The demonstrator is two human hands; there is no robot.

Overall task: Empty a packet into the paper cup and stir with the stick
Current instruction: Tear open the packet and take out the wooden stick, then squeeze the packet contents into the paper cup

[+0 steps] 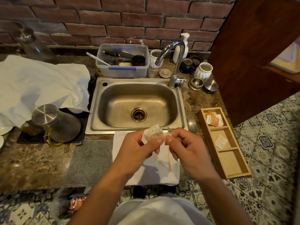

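Observation:
My left hand [138,149] pinches a small white packet [152,133] at its right edge, just above the front rim of the sink. My right hand [186,148] pinches the packet's torn-off corner strip [169,132] right beside it. A thin wooden stick [169,159] hangs down under my right hand, over a folded white cloth [155,174]; its upper end is hidden behind the fingers. No paper cup shows in the head view.
A steel sink [138,103] with a tap [175,62] lies ahead. To the right, a wooden tray [233,159] holds more packets. A grey mat [90,161], a glass jug with steel lid [55,124], a white sheet and a plastic tub surround it.

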